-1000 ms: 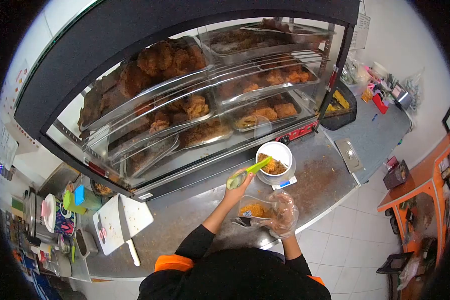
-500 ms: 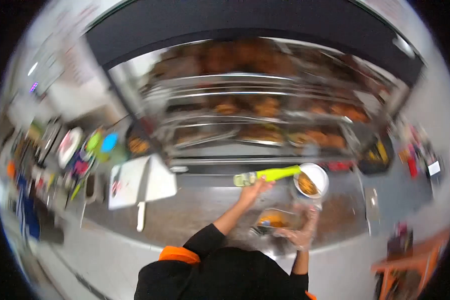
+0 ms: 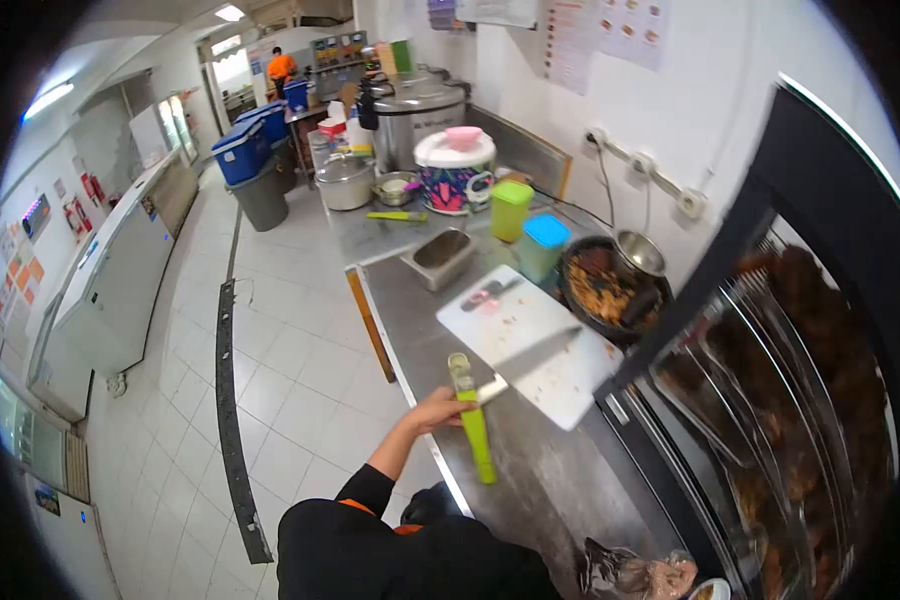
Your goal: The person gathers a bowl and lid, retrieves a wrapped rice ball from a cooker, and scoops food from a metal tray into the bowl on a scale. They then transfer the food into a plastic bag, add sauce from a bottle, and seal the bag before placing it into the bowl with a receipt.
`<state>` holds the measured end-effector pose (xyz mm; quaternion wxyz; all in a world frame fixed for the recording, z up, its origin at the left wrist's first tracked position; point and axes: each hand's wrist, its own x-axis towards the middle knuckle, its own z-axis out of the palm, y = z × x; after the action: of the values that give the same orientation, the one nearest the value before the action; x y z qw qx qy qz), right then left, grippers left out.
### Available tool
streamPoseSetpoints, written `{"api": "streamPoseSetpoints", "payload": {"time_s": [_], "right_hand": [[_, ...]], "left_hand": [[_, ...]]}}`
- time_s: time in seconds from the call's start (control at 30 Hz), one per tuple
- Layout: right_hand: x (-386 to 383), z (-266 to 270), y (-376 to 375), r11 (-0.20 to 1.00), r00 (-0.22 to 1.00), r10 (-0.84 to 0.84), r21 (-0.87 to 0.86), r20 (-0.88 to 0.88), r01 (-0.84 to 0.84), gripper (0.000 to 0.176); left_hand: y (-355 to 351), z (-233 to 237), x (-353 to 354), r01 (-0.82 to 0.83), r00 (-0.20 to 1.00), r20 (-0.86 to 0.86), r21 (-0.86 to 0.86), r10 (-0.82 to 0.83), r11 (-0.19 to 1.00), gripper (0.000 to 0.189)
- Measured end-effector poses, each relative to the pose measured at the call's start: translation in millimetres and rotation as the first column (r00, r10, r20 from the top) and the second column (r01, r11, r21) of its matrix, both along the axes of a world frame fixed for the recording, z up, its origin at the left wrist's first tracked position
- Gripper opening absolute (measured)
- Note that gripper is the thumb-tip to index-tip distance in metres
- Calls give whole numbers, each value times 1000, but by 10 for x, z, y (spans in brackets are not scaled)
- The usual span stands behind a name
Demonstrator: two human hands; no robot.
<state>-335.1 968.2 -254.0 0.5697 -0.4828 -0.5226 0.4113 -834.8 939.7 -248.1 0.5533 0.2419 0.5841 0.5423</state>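
Observation:
My left hand (image 3: 438, 411) is closed around green tongs (image 3: 477, 440) above the front edge of the steel counter. Just beyond it lies a knife (image 3: 530, 362), its white handle near my fingers and its blade across a white cutting board (image 3: 560, 385). At the bottom right my gloved right hand (image 3: 670, 575) is partly visible beside a clear plastic bag (image 3: 610, 570) and a white bowl (image 3: 712, 590) cut off by the frame. What the right fingers hold, if anything, cannot be made out.
Behind the board stand a pan of food (image 3: 598, 290), a blue-lidded container (image 3: 544, 245), a green container (image 3: 511, 210) and a metal tray (image 3: 440, 255). A glass display case (image 3: 770, 400) borders the right. A person in orange (image 3: 281, 66) stands far back.
The view has swung left, towards the cutting board and the room. My left hand still holds the tongs, now away from the white bowl. My right hand sits at the frame's bottom edge.

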Motion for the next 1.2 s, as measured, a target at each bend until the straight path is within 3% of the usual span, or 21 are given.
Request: {"api": "streamPoseSetpoints", "payload": {"time_s": [0.1, 0.2, 0.27, 0.4, 0.57, 0.63, 0.7, 0.73, 0.77, 0.8, 0.83, 0.87, 0.9, 0.93, 0.97, 1.0, 1.03, 1.07, 1.1, 1.17, 1.2], "right_hand": [[-420, 94, 188, 999, 997, 29, 34, 74, -32, 48], [-738, 159, 268, 995, 997, 27, 99, -66, -21, 47], [-931, 304, 222, 965, 934, -157, 251, 319, 76, 41], [-1397, 723, 103, 987, 846, -161, 97, 509, 129, 35], [-1800, 1076, 126, 987, 709, -30, -92, 705, 134, 32], [-1951, 1267, 149, 972, 649, 31, -174, 760, 157, 32], [-2153, 1483, 179, 977, 646, 99, -198, 757, 83, 33], [-1909, 985, 294, 947, 878, -125, -207, 462, 244, 20], [-1510, 559, 307, 936, 810, -228, -106, 540, 334, 14], [-1523, 597, 254, 932, 902, -185, -223, 391, 287, 13], [-1799, 894, 250, 977, 261, -212, 202, 942, 67, 14], [-1852, 900, 256, 981, 196, -163, 139, 967, 133, 15], [-1834, 828, 262, 956, 182, -293, 286, 939, 65, 14], [-1865, 835, 279, 950, 164, -309, 312, 937, 9, 11], [-1964, 923, 327, 918, 118, -390, 396, 913, -35, 10], [-2008, 993, 346, 947, 131, -317, 321, 939, -5, 9], [-2029, 1047, 337, 969, 154, -244, 246, 957, 11, 9], [-2035, 1083, 324, 969, 145, -246, 243, 958, 39, 9], [-2037, 1115, 333, 974, 205, -222, 225, 953, 12, 10], [-2041, 1163, 375, 978, 271, -192, 208, 943, -30, 12], [-2043, 1135, 348, 977, 331, -186, 211, 925, -39, 11]], "left_hand": [[-46, 22, -890, -191, 948, -261, -7, 182, 982, 23], [10, -402, -1941, -336, 793, -529, 35, 303, 941, 17], [181, -649, -2508, -416, 709, -635, -23, 308, 909, 17], [812, -941, -3352, -490, 469, -868, -99, 166, 866, 23], [1645, -1018, -3851, -346, 424, -886, 35, 189, 938, 28], [1863, -1067, -3978, -200, 612, -741, 193, 276, 961, 35], [1950, -1017, -3995, -358, 569, -728, 199, 382, 912, 44], [1937, -894, -4051, -422, 488, -818, 84, 305, 903, 42], [1891, -1016, -4157, -387, 384, -758, 386, 527, 837, 33], [1808, -847, -3950, -433, 316, -662, 537, 680, 724, 27], [1602, -382, -3632, -468, 259, -532, 661, 806, 586, 22], [1460, 23, -3208, -394, 70, -430, 817, 900, 421, 15], [1370, 323, -2769, -422, 39, -339, 847, 940, 323, 13], [1323, 469, -2380, -414, 188, -252, 856, 949, 309, 13], [1285, 552, -2012, -420, 319, -155, 861, 935, 286, 13], [1245, 579, -1637, -295, 559, -344, 768, 755, 569, 13], [1189, 617, -1242, -103, 722, -489, 624, 490, 774, 14], [1155, 696, -751, 118, 980, -195, 386, -45, 915, 8], [1170, 822, -233, 463, 816, -547, 421, -189, 780, 24], [1182, 750, 534, 728, 683, -578, 495, -446, 474, 53], [1153, 726, 850, 722, 692, -516, 516, -505, 462, 39]]}}
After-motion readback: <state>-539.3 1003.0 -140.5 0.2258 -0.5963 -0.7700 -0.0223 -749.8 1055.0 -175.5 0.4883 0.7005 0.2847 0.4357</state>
